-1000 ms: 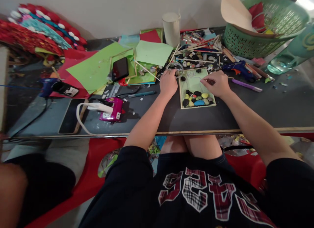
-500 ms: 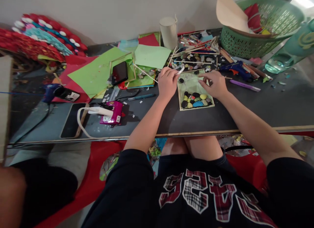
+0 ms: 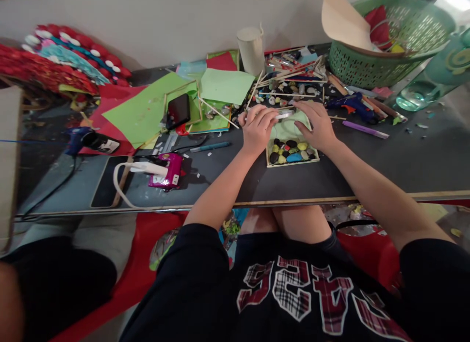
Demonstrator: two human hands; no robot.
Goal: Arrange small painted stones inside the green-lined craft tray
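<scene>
Over the upper part of a small stick-edged frame (image 3: 293,162), my left hand (image 3: 256,129) is closed on a thin white-rimmed spool (image 3: 284,115). My right hand (image 3: 318,124) is at the frame's upper right, thumb and fingers apart, fingertips close to the spool; whether they touch it I cannot tell. Inside the frame, the pale green backing (image 3: 290,130) shows between my hands. Painted pebbles, among them a blue pebble (image 3: 294,157) and a yellow pebble (image 3: 302,146), fill its lower part. My fingers hide the frame's top.
Loose pebbles and sticks (image 3: 290,94) lie behind the frame. A blue glue gun (image 3: 354,107) and a purple stick (image 3: 365,129) are at the right, near a green basket (image 3: 362,67) and a bottle (image 3: 411,94). A magenta power socket (image 3: 172,170) and phone (image 3: 106,183) lie left.
My left hand has turned and brought the spool rightward and lower over the frame. The fingers of my right hand have spread and moved slightly left, toward the spool.
</scene>
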